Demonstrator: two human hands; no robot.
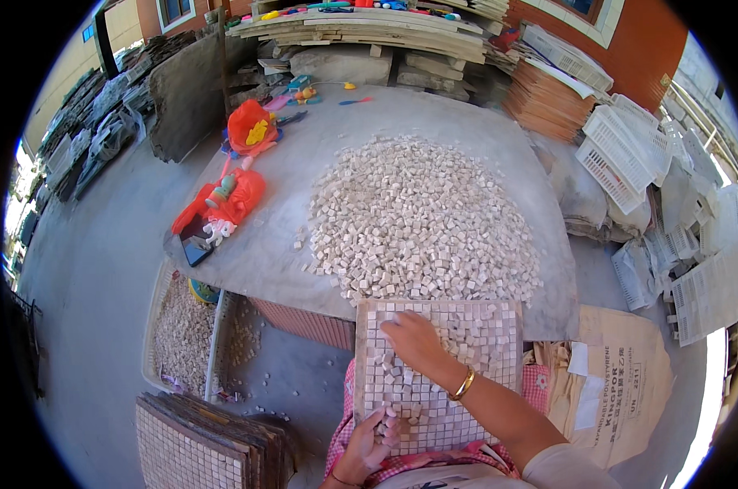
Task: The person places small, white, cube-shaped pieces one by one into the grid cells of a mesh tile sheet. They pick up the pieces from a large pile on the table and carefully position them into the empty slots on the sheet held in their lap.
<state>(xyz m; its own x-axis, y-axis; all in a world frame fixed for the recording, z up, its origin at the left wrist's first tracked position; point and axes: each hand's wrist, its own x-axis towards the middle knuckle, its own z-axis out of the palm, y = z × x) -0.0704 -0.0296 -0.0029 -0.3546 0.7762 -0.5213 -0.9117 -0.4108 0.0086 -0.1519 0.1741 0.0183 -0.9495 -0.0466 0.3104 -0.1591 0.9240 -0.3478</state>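
From my distant place I see the grid board (519, 350), its far edge meeting the near edge of the stone table (271, 265); whether the table supports it, I cannot tell. The right hand (418, 342) is over the board's far left part, fingers bent downward; I cannot tell if they pinch anything. The left hand (373, 444), near the board's near left corner, is curled around a few small cubes (383, 427). Other loose cubes (467, 336) lie on the board, towards its far right corner, and a wide pile (418, 220) covers the table up to its near edge. I judge the step in hand is setting cubes into the cells; the next move calls for turning each loose one flat and pressing it down.
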